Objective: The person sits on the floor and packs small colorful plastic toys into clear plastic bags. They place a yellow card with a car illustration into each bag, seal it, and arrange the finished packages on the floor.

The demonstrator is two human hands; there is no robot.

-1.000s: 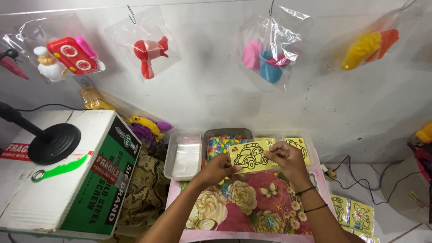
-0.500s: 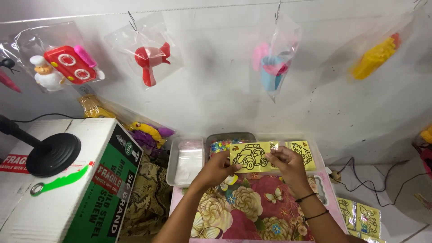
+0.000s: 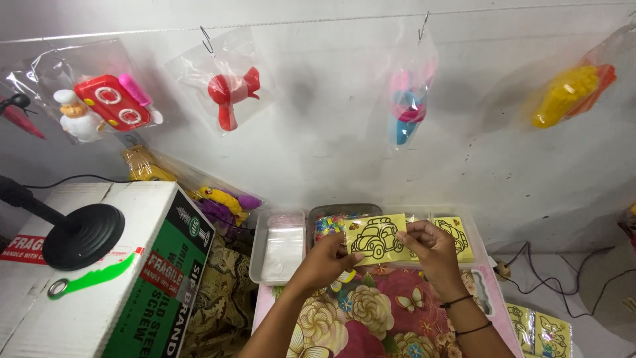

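Note:
Both hands hold up a yellow card [image 3: 377, 238] printed with a black outline of a car. My left hand [image 3: 329, 255] pinches its left edge and my right hand [image 3: 430, 246] grips its right edge. The card is raised over a floral-patterned surface [image 3: 371, 315]. Behind it sit a metal tray of clear plastic bags [image 3: 281, 246], a tray with colourful small items [image 3: 326, 225], and a stack of similar yellow cards [image 3: 457, 233].
A cardboard box [image 3: 112, 292] carrying a black round stand base [image 3: 83, 235] is at the left. Bagged plastic toys [image 3: 228, 96] hang on hooks along the white wall. More yellow cards [image 3: 540, 328] and cables [image 3: 550, 278] lie at the right.
My view has tilted up and shifted slightly. Both hands have kept the yellow car card held up over the trays, moving it a little to the right.

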